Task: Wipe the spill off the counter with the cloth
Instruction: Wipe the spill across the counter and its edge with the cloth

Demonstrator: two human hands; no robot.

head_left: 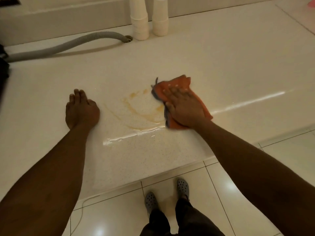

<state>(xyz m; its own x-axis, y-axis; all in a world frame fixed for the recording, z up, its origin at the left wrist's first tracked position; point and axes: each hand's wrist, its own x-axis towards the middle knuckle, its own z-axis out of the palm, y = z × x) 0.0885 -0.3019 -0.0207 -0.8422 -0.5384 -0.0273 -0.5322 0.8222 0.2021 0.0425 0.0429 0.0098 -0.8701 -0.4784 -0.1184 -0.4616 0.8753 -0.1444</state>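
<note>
An orange cloth (pixel 180 83) with a grey underside lies on the white speckled counter (pixel 221 68), and my right hand (pixel 183 106) presses flat on top of it. Smeared amber spill streaks (pixel 136 108) curve over the counter just left of the cloth, with a wet shiny line (pixel 129 136) nearer the front edge. My left hand (pixel 81 108) rests on the counter left of the spill, fingers together and holding nothing. The cloth's left edge looks blurred.
Two stacks of white paper cups (pixel 139 19) stand at the back against the wall. A grey corrugated hose (pixel 68 46) runs from the left into a hole in the counter. The tiled floor (pixel 238 193) and my feet in grey clogs (pixel 150 201) show below the counter edge.
</note>
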